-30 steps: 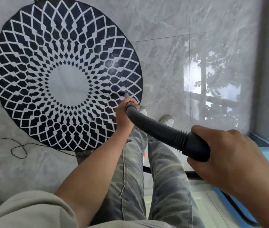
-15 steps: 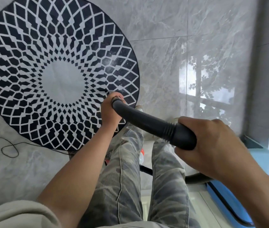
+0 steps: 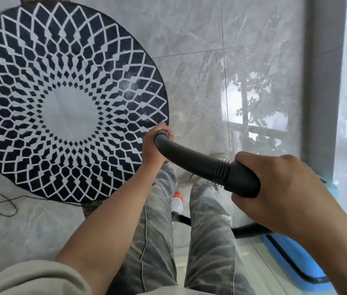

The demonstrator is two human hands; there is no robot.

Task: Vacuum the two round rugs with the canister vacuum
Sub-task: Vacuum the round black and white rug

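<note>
Black-and-white rug [image 3: 68,111] lies flat on the grey marble-look floor [image 3: 200,28] and fills the left side of our view. We've got the black wand [image 3: 189,160] in both hands. Our left grip [image 3: 154,145] is curled round its far end, sitting right over the rug's right edge. Our right grip [image 3: 279,188] is wrapped round the fatter near end, just past the ribbed collar. The wand curves between the two, up above our knees, and its far tip is hidden behind the left grip.

A black hose [image 3: 251,232] comes out from under our right wrist and heads toward a blue thing [image 3: 291,260] at the lower right. That's maybe the canister, but too little of it shows for us to be sure. Down between our legs there's a small white thing [image 3: 178,202] with a red top on the floor. A thin black cord [image 3: 4,206] loops on the floor just off the rug's near-left edge. A window and a tree reflect in the tiles on the right.
</note>
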